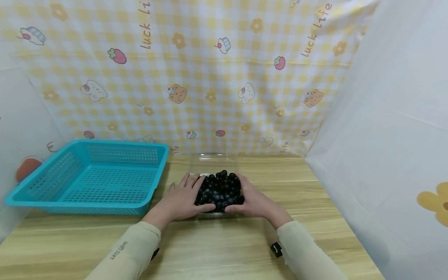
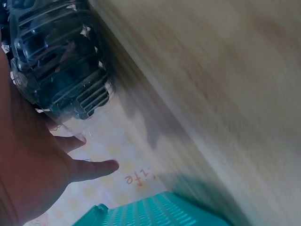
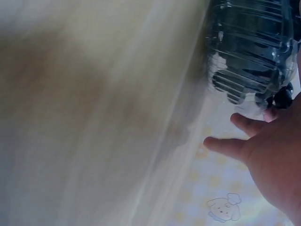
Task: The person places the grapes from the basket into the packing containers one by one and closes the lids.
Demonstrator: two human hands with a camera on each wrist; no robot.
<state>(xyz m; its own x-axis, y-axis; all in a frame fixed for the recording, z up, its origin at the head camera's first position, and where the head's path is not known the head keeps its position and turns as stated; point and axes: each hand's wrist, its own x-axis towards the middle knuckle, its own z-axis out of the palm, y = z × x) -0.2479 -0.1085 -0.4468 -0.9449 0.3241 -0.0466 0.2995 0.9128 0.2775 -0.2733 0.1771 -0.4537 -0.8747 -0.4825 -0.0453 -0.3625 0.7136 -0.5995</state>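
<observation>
A clear plastic clamshell box [image 1: 217, 215] heaped with dark, round, blue-black berries [image 1: 222, 190] is at the middle of the table, its transparent lid [image 1: 213, 165] tipped back at the far side. My left hand [image 1: 183, 198] holds the box's left side, thumb over the near rim against the berries. On the opposite side, my right hand [image 1: 253, 200] grips the box the same way. Ribbed plastic walls [image 2: 61, 61] show close up in the left wrist view. Some fingers stick out past the box in both wrist views; others are hidden behind it.
A turquoise plastic basket [image 1: 157, 182] with perforated walls stands on the left of the wooden table [image 1: 224, 249]. Behind the table hangs a yellow checked cloth [image 1: 210, 112]; pale cloth [image 1: 385, 155] borders the right side.
</observation>
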